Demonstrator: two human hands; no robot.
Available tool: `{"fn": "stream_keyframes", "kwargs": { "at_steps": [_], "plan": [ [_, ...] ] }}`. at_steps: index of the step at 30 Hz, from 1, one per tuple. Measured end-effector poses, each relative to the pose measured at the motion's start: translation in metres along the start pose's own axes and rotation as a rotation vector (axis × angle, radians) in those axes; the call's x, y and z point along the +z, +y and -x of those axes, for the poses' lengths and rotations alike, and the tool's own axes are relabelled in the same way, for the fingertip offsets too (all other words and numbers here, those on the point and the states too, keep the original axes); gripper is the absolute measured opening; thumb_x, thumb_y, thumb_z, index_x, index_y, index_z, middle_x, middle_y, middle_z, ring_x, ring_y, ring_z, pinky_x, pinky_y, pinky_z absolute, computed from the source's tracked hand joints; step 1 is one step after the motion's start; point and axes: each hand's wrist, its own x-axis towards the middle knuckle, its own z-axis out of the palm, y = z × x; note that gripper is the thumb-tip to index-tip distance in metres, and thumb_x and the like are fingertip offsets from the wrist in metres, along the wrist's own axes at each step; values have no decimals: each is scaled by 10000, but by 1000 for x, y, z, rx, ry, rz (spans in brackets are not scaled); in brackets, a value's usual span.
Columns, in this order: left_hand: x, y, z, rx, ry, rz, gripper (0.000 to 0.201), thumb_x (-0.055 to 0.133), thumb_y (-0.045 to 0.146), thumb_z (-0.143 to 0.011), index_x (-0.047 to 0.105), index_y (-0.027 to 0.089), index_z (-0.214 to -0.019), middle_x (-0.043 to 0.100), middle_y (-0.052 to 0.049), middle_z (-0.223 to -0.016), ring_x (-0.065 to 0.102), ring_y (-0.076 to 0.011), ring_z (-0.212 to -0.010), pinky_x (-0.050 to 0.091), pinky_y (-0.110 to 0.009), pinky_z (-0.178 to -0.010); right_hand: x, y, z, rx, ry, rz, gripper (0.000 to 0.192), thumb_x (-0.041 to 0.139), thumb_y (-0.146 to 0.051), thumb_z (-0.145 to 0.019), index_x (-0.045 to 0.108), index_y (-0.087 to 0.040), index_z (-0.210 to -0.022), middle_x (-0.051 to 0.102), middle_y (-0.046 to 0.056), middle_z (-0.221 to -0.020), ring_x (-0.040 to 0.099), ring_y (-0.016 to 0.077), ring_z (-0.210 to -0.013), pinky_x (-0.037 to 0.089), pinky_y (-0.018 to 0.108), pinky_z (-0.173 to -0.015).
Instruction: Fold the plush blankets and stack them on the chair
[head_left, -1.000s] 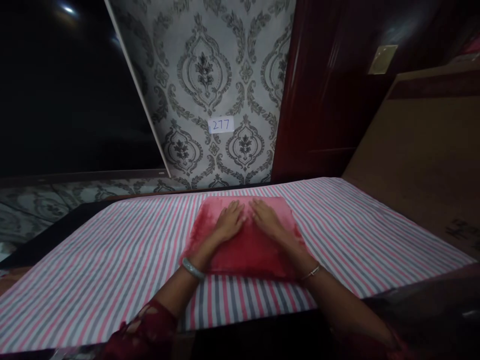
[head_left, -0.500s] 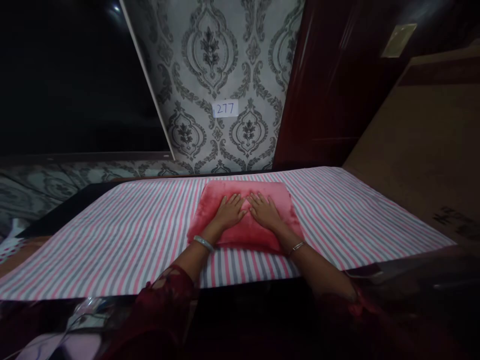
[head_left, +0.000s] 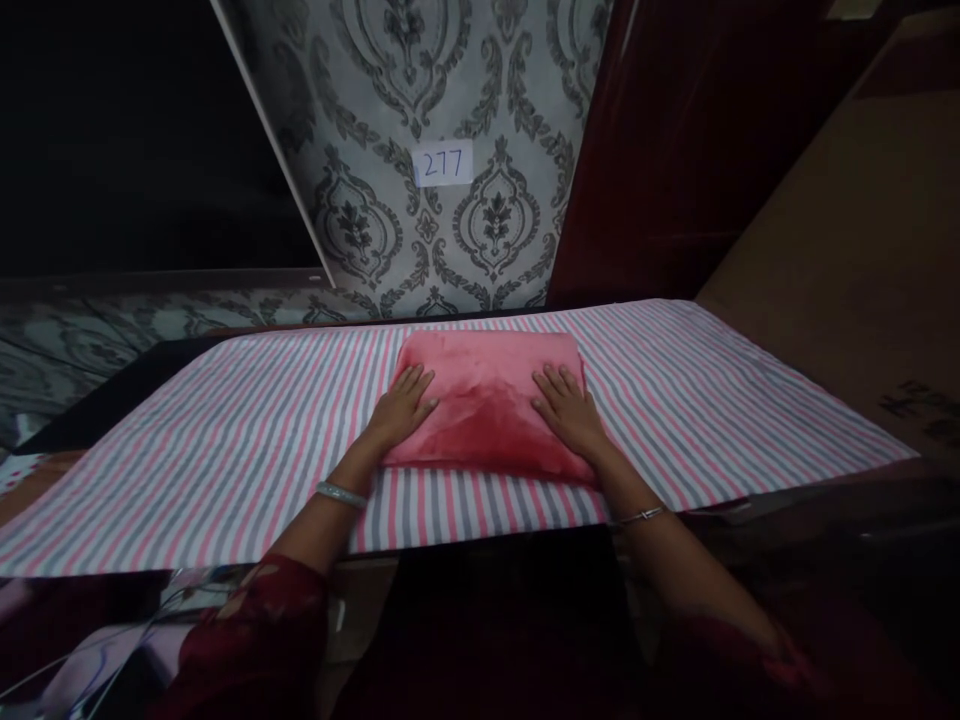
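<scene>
A folded piece of red velvety fabric [head_left: 480, 405] lies flat as a rectangle on a striped cloth [head_left: 255, 440] of pink, grey and white. My left hand [head_left: 401, 408] rests with fingers spread on the left side of the fabric. On its right side lies my right hand [head_left: 568, 408], palm down and fingers apart. Neither hand grips anything. Darker and lighter patches mark the velvet between them.
The striped cloth covers a table against a patterned wall [head_left: 420, 230] bearing a paper label [head_left: 443, 163]. A dark screen [head_left: 142, 140] stands at the left, a large cardboard box [head_left: 862, 240] at the right. Cables [head_left: 112, 660] hang below at the lower left.
My hands have slid apart from the middle of the red fabric to its left and right sides. The camera view has tilted down somewhat.
</scene>
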Motion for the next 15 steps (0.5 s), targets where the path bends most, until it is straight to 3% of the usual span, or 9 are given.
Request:
{"fn": "stream_keyframes", "kwargs": {
  "at_steps": [4, 8, 11, 15],
  "plan": [
    [5, -2, -1, 7, 48, 12, 619, 349, 496, -1011, 388, 160, -1529, 280, -140, -1641, 193, -268, -1534, 266, -482, -1213, 6, 6, -4, -24, 31, -47, 563, 295, -442, -1037, 357, -231, -1556, 270, 62, -1649, 173, 298, -1531, 291, 560, -1164],
    [-13, 7, -1, -44, -25, -17, 582, 369, 459, -1010, 392, 194, -1528, 293, -129, -1637, 208, -276, -1530, 256, -549, -1198, -9, 5, -2, 8, -41, -55, 545, 314, -407, -1034, 378, -220, -1543, 274, 88, -1644, 201, 321, -1521, 306, 614, -1130],
    [-29, 34, 7, -62, -39, -105, 525, 368, 425, -1015, 461, 215, -1486, 388, -137, -1590, 276, -305, -1505, 160, -650, -1190, -26, -11, 14, 8, -39, -56, 530, 310, -387, -1035, 394, -232, -1535, 310, 94, -1629, 216, 332, -1515, 239, 650, -1143],
    [-21, 89, 35, 162, -8, -154, 542, 401, 425, -1008, 424, 236, -1515, 375, -121, -1600, 258, -307, -1511, 70, -653, -1205, -32, -46, 50, -158, 22, -63, 532, 326, -385, -1028, 370, -284, -1549, 286, 60, -1642, 175, 329, -1527, 143, 656, -1171]
  ]
}}
